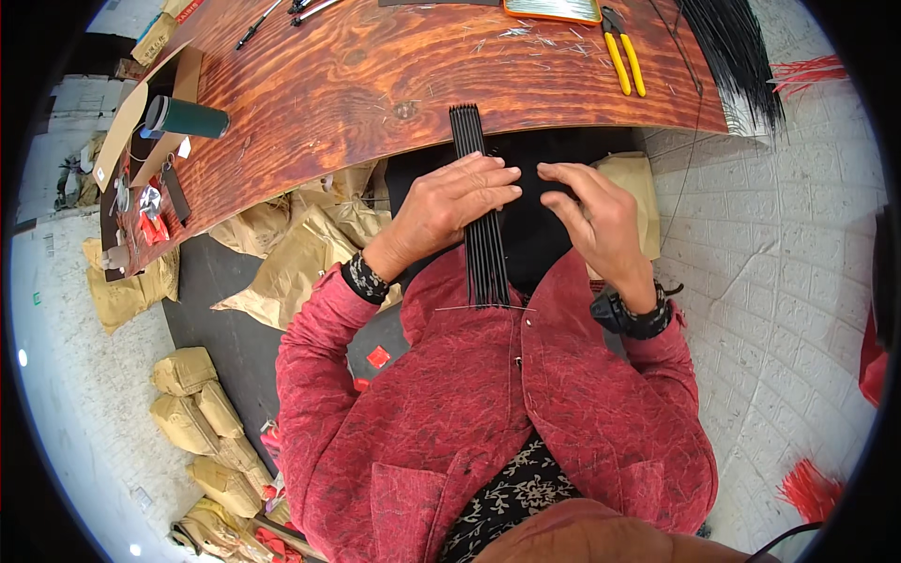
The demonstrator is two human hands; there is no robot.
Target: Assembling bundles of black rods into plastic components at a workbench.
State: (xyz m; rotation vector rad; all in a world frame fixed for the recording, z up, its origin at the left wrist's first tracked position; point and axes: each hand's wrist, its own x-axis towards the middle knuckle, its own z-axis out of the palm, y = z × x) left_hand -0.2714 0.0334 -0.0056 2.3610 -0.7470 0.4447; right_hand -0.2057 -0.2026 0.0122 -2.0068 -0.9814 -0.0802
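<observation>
A flat row of thin black rods [486, 258] with pointed far ends runs from the table edge back to my jacket. Across the rods lies my left hand [452, 199], its fingers wrapped over them and its thumb hidden. At their near end a thin straight wire [450, 309] sits crosswise, close against the jacket. Just right of the rods, my right hand [601, 218] is raised with curved fingers; its thumb and forefinger are apart, and I see nothing between them. Dark cloth [535, 230] shows on my lap beneath both hands.
On the wooden table [347, 94] are yellow-handled pliers [624, 61], an orange-rimmed tray [554, 11] of thin metal pieces, scattered bits and a dark green tumbler [192, 119]. Black strands [732, 47] hang at the right corner. Brown paper packages [183, 422] lie at the left.
</observation>
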